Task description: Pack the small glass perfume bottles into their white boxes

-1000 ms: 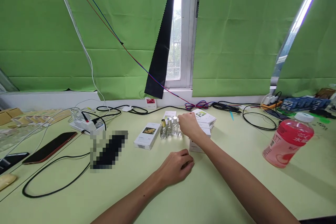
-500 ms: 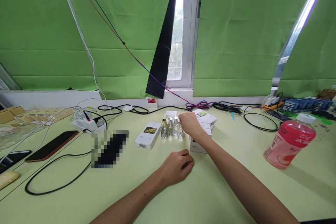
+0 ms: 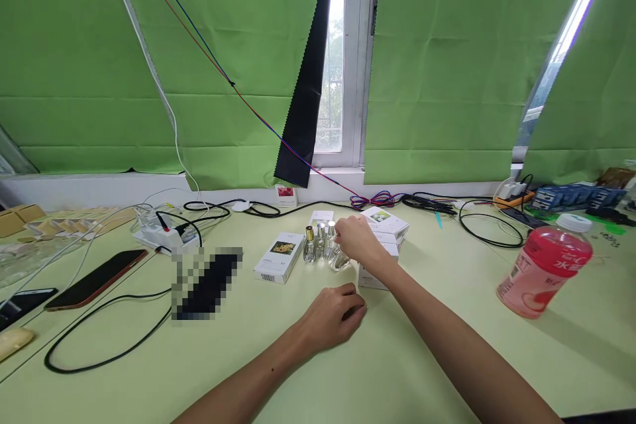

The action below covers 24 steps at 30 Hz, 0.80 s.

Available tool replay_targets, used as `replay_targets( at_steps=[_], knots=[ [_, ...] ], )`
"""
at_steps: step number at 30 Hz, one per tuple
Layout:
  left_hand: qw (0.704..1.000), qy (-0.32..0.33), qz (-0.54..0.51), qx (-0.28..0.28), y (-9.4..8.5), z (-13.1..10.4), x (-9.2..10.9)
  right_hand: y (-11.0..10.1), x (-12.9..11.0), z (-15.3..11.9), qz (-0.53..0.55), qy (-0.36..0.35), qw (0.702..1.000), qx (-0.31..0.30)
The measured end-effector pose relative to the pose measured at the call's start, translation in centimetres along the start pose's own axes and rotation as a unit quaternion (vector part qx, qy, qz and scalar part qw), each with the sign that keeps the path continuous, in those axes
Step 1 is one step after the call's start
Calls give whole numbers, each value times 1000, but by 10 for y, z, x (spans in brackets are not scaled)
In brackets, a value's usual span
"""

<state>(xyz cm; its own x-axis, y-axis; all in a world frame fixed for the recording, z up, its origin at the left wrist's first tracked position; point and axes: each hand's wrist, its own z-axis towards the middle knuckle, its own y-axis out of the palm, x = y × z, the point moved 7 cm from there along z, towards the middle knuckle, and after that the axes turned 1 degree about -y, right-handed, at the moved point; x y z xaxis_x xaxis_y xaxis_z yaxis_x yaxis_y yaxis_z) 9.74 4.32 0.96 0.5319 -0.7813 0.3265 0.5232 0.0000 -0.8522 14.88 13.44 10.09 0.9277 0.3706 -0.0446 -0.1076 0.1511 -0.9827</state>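
Note:
My right hand [image 3: 358, 238] is closed on a small glass bottle [image 3: 338, 260], which tilts beside other upright bottles. The gold-capped bottle [image 3: 309, 244] stands at the left of this group, near a silver-capped bottle [image 3: 320, 240]. My left hand [image 3: 334, 318] rests on the table in front of them, its fingers curled in with nothing visible in them. A white box with a flower picture [image 3: 281, 257] lies left of the bottles. Several white boxes [image 3: 385, 220] are stacked behind and under my right wrist.
A pink drink bottle [image 3: 544, 268] stands at the right. Phones [image 3: 94, 279], a power strip [image 3: 166, 238] and a looped black cable [image 3: 106, 368] occupy the left. More cables run along the windowsill, with blue boxes [image 3: 566, 197] at the far right.
The bottle at my right hand has gone from upright to tilted, its base nearer me. My left hand has stayed in place. The view has shifted slightly.

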Motion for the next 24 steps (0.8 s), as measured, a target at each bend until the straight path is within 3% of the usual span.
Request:
replay_targets(
  at_steps=[24],
  knots=[
    [1000,-12,19,-20,4,0,-1,-12,-8,-19,81,-80,993,-33]
  ],
)
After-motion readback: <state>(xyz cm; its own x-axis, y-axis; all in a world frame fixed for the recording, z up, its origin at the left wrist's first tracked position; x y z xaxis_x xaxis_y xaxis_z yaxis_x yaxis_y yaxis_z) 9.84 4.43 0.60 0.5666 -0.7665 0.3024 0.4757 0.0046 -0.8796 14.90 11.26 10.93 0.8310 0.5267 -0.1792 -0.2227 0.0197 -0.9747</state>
